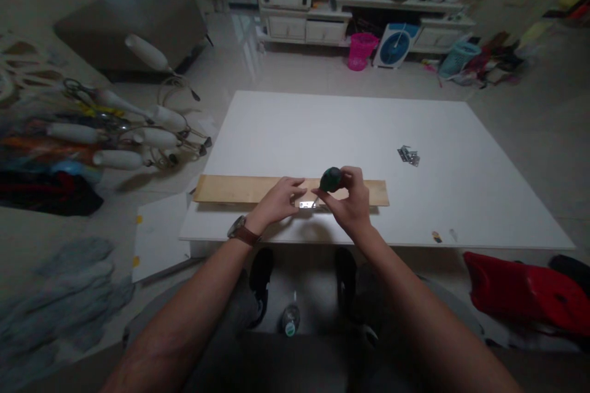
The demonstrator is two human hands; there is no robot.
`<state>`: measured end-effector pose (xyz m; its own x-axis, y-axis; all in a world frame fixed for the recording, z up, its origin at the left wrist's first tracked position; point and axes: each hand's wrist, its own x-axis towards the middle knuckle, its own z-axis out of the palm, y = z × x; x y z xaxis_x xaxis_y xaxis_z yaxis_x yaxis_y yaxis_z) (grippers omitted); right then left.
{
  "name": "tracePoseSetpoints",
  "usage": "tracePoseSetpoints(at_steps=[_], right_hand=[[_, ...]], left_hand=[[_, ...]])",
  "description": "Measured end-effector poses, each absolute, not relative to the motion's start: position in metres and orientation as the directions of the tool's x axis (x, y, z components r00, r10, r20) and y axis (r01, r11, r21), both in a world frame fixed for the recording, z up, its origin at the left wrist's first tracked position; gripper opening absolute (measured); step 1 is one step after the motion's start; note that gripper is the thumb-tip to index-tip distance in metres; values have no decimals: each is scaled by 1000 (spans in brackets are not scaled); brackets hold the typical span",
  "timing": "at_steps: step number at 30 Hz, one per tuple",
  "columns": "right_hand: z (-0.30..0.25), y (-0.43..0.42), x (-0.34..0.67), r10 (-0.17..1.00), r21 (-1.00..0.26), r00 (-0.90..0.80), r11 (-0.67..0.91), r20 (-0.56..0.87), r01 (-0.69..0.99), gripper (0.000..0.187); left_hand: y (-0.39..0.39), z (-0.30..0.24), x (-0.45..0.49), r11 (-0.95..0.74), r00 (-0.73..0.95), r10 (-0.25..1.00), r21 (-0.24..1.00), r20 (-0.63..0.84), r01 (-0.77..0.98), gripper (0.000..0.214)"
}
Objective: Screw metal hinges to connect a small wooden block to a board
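Note:
A long light-brown wooden board (244, 189) lies along the near side of a white tabletop panel (345, 135). At the board's near edge sits a small silver metal hinge plate (306, 204). My right hand (353, 199) is closed around a screwdriver with a dark green handle (330, 179); its shaft slants down to the plate's right part. To the left, my left hand (280, 199) rests at the board, fingers apart, thumb close to the plate's left end. Whether the screwdriver's tip sits on a screw is too small to tell.
Several metal hinges (409, 155) lie in a pile on the panel's right. Two small bits (436, 236) are near its front edge. A red plastic stool (525, 295) stands at right, a bottle (290, 319) between my feet, a lamp with several white shades (159, 138) at left.

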<state>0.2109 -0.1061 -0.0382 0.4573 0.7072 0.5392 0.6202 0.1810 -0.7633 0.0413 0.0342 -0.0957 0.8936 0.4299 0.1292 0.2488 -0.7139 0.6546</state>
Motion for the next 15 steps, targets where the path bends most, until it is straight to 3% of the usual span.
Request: tracePoseSetpoints(at_steps=[5, 10, 15], right_hand=[[-33, -104, 208, 751, -764, 399, 214, 527, 608, 32], [-27, -106, 206, 737, -683, 315, 264, 599, 681, 33], [-33, -110, 210, 715, -711, 384, 221, 584, 668, 31]], left_hand=[[34, -90, 42, -734, 903, 413, 630, 117, 254, 24], [32, -89, 42, -746, 901, 415, 615, 129, 255, 25], [27, -88, 43, -753, 896, 422, 605, 140, 261, 26]])
